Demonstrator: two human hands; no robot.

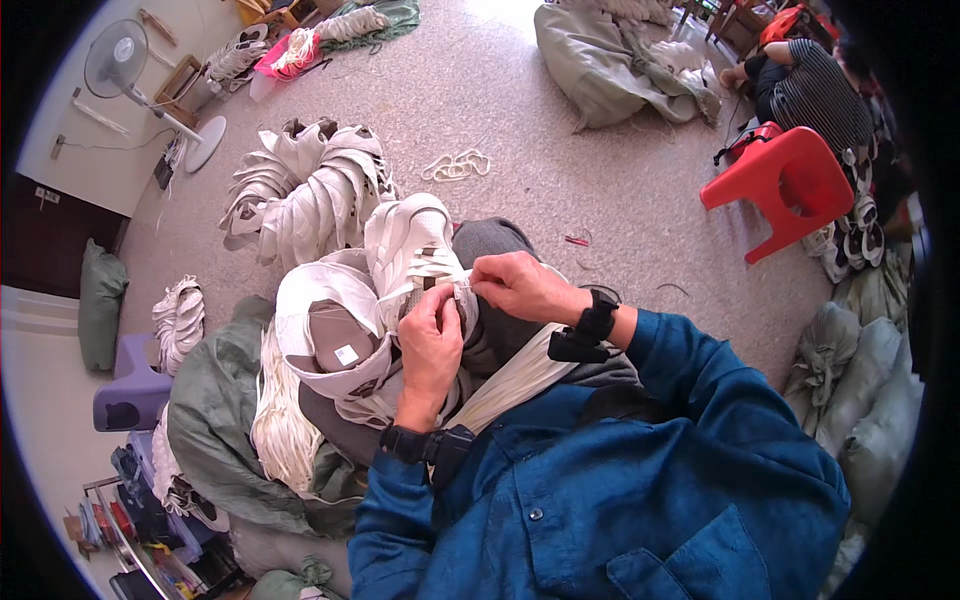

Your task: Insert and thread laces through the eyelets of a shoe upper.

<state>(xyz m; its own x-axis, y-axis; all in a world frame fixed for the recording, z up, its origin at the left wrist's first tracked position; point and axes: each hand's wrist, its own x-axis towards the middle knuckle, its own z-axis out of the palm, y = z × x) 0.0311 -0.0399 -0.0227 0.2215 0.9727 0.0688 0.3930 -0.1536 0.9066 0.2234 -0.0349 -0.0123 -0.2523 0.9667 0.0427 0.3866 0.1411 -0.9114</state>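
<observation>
A white shoe upper rests on my lap, its lace area facing me. My left hand grips the side of the upper near the eyelets. My right hand pinches a white lace at the eyelets, fingertips touching those of the left hand. Another white upper with a grey inside lies just left of my hands. A bundle of white laces hangs over my thigh under the right wrist. Both wrists wear black bands.
A stack of white uppers lies ahead on the floor. A red plastic stool stands at right beside a seated person in a striped top. Grey-green sacks lie at the back, a fan far left, a purple stool at left.
</observation>
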